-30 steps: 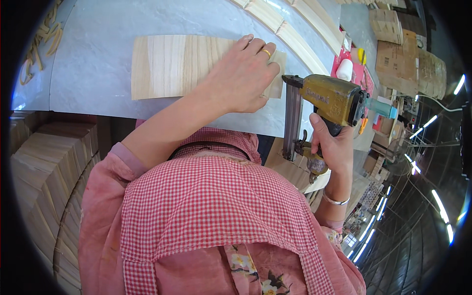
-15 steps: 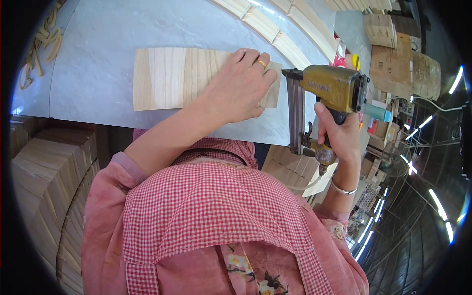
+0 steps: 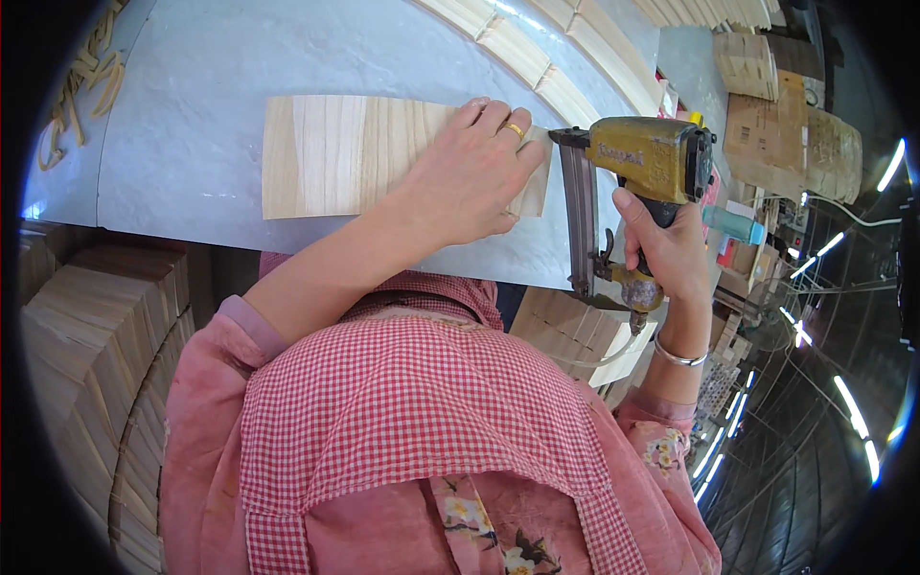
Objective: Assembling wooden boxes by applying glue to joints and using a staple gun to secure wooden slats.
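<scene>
A pale wooden panel (image 3: 355, 153) made of joined strips lies flat on the grey tabletop (image 3: 192, 77). My left hand (image 3: 474, 177) rests palm down on the panel's right end, a ring on one finger. My right hand (image 3: 666, 249) grips the handle of a yellow pneumatic nail gun (image 3: 637, 163). The gun's nose sits against the panel's right edge, just beside my left fingertips. A thin air hose hangs from the bottom of the handle.
Stacks of cut wooden boards (image 3: 86, 326) stand at my left below the table edge. More board stacks (image 3: 575, 331) sit under the gun. Wooden frames (image 3: 537, 57) lie along the table's far side. Cardboard boxes (image 3: 795, 134) are at the far right.
The nail gun has moved left and closer to the panel's right edge. My left hand stays pressed on the panel.
</scene>
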Demonstrator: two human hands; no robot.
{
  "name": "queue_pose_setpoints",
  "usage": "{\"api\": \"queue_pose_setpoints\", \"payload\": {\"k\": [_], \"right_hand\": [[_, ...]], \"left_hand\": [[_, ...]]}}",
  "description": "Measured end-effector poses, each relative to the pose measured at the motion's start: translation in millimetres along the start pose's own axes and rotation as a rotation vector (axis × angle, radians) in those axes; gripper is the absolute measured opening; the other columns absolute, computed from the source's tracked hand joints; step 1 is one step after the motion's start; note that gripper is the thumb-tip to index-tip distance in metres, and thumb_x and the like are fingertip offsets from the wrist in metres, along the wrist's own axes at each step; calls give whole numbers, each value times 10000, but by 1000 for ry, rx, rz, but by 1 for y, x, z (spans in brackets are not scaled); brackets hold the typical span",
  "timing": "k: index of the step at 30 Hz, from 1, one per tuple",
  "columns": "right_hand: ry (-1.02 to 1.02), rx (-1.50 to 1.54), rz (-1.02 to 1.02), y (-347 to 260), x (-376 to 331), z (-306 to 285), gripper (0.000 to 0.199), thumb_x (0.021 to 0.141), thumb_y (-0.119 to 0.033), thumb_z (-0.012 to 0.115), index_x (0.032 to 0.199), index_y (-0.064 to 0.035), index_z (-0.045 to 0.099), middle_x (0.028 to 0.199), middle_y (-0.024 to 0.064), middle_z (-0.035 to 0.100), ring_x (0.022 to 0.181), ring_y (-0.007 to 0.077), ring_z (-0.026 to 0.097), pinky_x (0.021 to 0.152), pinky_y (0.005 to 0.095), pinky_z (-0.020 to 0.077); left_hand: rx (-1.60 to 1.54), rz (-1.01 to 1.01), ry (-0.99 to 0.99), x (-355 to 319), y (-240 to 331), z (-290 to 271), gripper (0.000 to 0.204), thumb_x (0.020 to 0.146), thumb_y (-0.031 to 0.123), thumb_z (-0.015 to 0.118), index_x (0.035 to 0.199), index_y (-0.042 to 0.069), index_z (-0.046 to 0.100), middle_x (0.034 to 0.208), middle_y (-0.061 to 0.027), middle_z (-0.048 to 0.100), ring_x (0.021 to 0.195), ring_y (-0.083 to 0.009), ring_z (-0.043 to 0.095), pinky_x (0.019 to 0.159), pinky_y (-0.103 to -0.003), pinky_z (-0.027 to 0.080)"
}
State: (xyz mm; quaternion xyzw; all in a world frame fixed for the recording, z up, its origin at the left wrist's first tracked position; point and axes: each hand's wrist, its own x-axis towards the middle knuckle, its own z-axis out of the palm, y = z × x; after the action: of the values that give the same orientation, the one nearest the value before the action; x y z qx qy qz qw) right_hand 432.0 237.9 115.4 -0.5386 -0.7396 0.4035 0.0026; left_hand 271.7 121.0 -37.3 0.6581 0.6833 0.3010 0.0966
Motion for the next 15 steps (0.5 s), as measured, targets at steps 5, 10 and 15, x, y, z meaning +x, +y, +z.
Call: {"api": "queue_pose_setpoints", "payload": {"k": [5,10,15], "right_hand": [[20,-8,-9,2,-4,1,283,913,-191,774,1043,25,644,604,16,567,424,89,480,387,223,397],[82,22,-54,17,-21,0,299,907,-184,777,1059,32,638,629,21,580,428,89,486,387,223,403],[86,41,-62,30,-50,4,306,896,-172,787,1068,33,637,648,22,592,430,91,490,385,224,406]], "left_hand": [[9,37,86,-7,-4,3,653,635,393,908,1130,73,627,1377,-177,548,1318,-340,464,1177,-470,303],[199,-55,-19,-59,-29,-63,712,634,331,920,1218,72,605,1540,-173,444,1477,-362,343,1217,-561,245],[259,-110,25,-113,-70,-102,556,621,111,832,1113,65,576,1360,-163,553,1334,-349,470,1155,-477,357]]}}
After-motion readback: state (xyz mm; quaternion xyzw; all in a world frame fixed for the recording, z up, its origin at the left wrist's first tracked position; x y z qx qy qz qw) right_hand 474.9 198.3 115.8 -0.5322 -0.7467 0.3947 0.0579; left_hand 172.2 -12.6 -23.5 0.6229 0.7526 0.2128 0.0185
